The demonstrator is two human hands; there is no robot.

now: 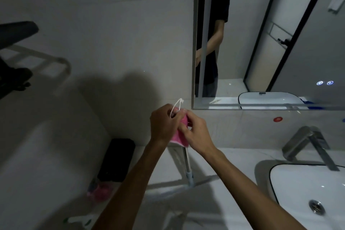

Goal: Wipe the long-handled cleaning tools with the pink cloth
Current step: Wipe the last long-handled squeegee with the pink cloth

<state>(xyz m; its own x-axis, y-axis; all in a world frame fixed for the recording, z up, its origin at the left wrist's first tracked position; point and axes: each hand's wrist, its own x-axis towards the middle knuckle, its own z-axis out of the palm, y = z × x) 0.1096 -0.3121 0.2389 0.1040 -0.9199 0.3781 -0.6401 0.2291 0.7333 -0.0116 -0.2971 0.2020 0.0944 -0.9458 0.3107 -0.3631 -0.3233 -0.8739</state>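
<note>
Pink cloth [179, 135] is bunched around the top of a metal handle [187, 160] that stands against the wall beside the sink [280, 183], a white loop [176, 106] poking up above it. Both the left hand [164, 125] and the right hand [197, 132] have fingers curled tight on the cloth there. Judging by this, wiping is under way at the top end, with the lower shaft left to do.

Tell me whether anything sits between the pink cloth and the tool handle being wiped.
Nothing visible does. Both hands, left hand and right hand, hold the pink cloth bunched at the top of the long handle, which emerges directly below the cloth.
</note>
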